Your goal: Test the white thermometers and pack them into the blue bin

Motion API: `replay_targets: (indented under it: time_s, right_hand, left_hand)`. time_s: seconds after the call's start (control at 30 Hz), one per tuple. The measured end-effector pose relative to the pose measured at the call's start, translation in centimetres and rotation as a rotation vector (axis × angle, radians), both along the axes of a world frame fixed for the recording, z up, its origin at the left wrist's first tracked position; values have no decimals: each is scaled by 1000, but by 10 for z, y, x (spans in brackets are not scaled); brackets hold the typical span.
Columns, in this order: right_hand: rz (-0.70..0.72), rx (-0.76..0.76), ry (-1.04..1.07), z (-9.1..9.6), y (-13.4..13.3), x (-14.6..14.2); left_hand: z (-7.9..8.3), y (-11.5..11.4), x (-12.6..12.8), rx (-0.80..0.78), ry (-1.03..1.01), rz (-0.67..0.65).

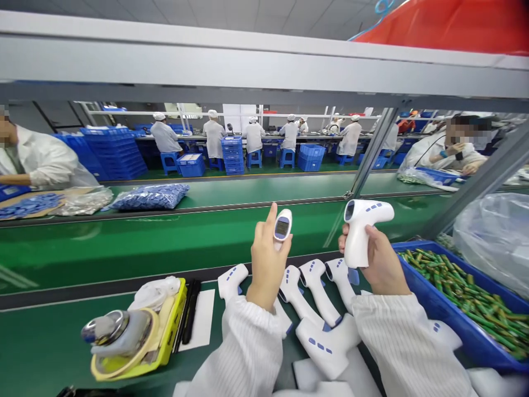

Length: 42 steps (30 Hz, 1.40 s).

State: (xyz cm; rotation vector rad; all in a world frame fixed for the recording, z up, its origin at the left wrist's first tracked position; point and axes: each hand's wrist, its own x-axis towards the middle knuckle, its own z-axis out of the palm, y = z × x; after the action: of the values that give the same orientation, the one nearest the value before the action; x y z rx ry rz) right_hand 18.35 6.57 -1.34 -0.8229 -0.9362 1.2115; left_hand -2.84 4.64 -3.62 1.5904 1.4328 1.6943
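My left hand (pixel 266 262) is raised and pinches a small white thermometer (pixel 282 227) with a grey display facing me. Only its upper part shows above my fingers. My right hand (pixel 380 262) grips the handle of a white infrared thermometer gun (pixel 363 220), whose dark sensor end points left. Below both hands, several similar white thermometers (pixel 314 289) lie on foam and the green bench (pixel 70 336), partly hidden by my white striped sleeves.
A blue tray (pixel 463 325) of green cylindrical batteries stands to my right, with a clear plastic bag (pixel 496 237) behind it. A yellow tray (pixel 165 325) holds a metal-capped item. A green conveyor (pixel 165 248) runs beyond the bench, and co-workers sit along it.
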Motion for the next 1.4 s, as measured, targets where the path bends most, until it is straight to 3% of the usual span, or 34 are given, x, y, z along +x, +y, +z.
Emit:
replay_targets:
  time_s: [0.13,0.27,0.33,0.43,0.57,0.7,0.87,0.97,1.1,1.2,1.3,1.4]
  right_hand:
    - [-97,-125,-368,-9,3,28]
    - [-292,-316,-821,-31,7,73]
    - [-307,-403,-922,-43,8,93]
    - [-282,-494,-1064,-60,11,109]
    - [-309,-490,-1304,-69,12,109]
    - [-389,-365,-1550,-69,3,88]
    - [-150,-271,-1644,-82,-12,47]
    - [-133,-242,-1625,-86,-14,32]
    - [-217,-177,-1516,-63,-14,17]
    - [-138,-14,-1246,-34,-21,-5]
    - [-39,214,-842,-10,-29,-28]
    - [-130,327,-646,0,-28,-44]
  left_hand:
    - [-41,28,-19,-345,-141,105]
    - [-87,53,-36,-503,-313,157]
    - [-100,60,-37,-527,-405,154]
    - [-106,62,-34,-592,-511,85]
    - [-100,56,-27,-679,-579,-61]
    - [-96,52,-27,-709,-554,-102]
    - [-84,51,-22,-645,-407,-88]
    - [-72,44,-4,-606,-321,-210]
    - [-55,21,32,-654,-247,-491]
    - [-38,0,53,-596,-289,-643]
    - [-15,-15,59,-347,-507,-595]
    - [4,-24,51,-184,-509,-433]
